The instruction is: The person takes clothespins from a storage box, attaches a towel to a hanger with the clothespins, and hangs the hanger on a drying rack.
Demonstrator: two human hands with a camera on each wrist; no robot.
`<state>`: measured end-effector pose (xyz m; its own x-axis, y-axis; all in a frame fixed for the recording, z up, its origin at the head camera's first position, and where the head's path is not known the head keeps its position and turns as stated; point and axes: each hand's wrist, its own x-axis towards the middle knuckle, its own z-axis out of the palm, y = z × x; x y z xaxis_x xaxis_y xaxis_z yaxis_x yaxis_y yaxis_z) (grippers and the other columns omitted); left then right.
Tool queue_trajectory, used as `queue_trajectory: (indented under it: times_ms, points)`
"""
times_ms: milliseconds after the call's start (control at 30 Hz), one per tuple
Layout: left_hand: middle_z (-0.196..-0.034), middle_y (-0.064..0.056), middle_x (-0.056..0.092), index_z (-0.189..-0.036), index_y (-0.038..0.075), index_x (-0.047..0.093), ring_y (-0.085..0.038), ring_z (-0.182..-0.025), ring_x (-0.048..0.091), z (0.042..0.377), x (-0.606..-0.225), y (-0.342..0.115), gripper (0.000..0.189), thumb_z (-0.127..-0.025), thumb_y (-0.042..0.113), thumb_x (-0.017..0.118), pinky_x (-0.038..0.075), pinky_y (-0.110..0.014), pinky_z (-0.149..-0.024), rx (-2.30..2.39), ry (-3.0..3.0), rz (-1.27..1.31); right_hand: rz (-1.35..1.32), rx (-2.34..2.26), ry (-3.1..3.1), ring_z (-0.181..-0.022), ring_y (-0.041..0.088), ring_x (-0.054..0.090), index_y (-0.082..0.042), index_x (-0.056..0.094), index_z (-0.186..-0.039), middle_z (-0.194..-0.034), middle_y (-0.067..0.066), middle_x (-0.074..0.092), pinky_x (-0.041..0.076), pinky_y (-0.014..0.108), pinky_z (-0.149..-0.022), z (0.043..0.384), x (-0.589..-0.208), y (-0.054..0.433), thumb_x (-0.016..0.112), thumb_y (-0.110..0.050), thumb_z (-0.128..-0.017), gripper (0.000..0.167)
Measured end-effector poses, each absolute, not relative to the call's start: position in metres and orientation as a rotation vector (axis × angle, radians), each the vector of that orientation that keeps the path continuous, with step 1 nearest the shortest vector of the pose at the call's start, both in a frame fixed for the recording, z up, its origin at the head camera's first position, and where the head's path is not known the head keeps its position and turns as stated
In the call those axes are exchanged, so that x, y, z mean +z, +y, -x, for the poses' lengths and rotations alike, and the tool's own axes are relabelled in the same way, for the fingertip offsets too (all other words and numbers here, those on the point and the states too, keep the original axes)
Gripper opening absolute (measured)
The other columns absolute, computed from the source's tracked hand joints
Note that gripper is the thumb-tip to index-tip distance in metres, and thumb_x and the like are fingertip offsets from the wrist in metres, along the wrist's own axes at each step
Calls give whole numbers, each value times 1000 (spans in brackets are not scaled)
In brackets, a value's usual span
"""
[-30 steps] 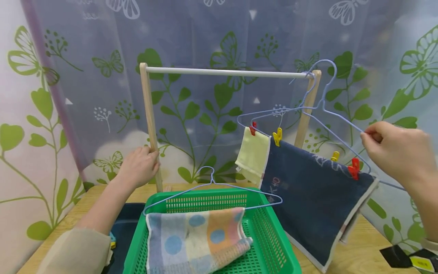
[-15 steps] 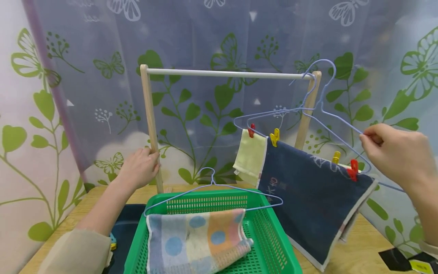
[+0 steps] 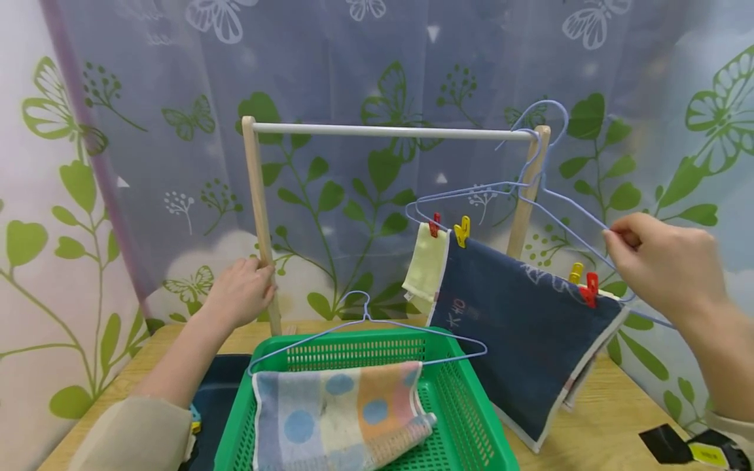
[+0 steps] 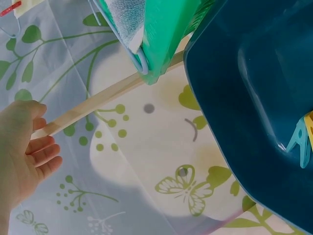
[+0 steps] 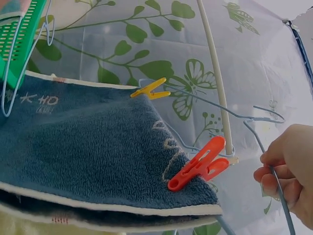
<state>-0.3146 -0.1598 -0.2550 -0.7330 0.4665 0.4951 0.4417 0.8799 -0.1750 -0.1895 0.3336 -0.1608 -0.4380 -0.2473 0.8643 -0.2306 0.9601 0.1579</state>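
My left hand (image 3: 238,294) grips the left wooden post (image 3: 258,190) of a small drying rack; the left wrist view shows its fingers around the wood. My right hand (image 3: 662,265) pinches one arm of a light blue wire clothes hanger (image 3: 577,203). A dark blue towel (image 3: 501,314) with white edging hangs from this hanger, slanting down to the right. Yellow clothespins (image 3: 462,231) and a red clothespin (image 5: 195,169) clip its top edge. The hanger's hook rises above the right end of the white rail (image 3: 377,131). Behind it, another blue hanger on the rail carries a pale yellow cloth (image 3: 427,261).
A green basket (image 3: 477,405) stands in front on the wooden table (image 3: 618,399), holding a patchwork towel (image 3: 338,412) on a third hanger (image 3: 412,324). Left of it is a dark blue basin (image 4: 234,147) with clothespins (image 4: 299,144). A printed curtain hangs behind.
My right hand has moved slightly left, carrying the hanger and dark blue towel toward the right post. My left hand stays on the left post.
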Motion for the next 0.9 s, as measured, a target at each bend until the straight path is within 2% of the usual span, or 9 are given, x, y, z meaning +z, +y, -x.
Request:
queue_trajectory:
  times_ms: [400,533,633,900]
  points:
    - [-104,-26,58,-112,-6,62,-39,-88,55,313,-255,-160,32,-86,13,61,49,-46,-71,59,-2517,648,-352,93,-2052,-36,12,34,7,62,-78,-59,16,59,29,31,-36,208,-166,318,56,1,-80,9]
    - [-103,-26,58,-111,-6,62,-38,-86,55,313,-255,-159,32,-86,13,61,49,-45,-70,61,-2516,651,-311,113,-2036,-36,18,36,7,62,-78,-60,17,59,31,40,-37,221,-162,312,53,-1,-81,12]
    - [-102,-26,58,-111,-6,63,-38,-85,55,313,-255,-159,31,-87,13,60,49,-45,-68,58,-2517,651,-282,125,-2057,-38,29,43,7,62,-80,-63,20,60,35,47,-40,227,-158,308,52,-2,-82,14]
    - [-102,-25,58,-111,-5,63,-38,-85,56,315,-256,-160,30,-87,13,61,50,-44,-66,67,-2508,645,-225,154,-2177,-42,31,46,5,59,-78,-62,18,58,38,48,-45,234,-159,302,47,-2,-83,15]
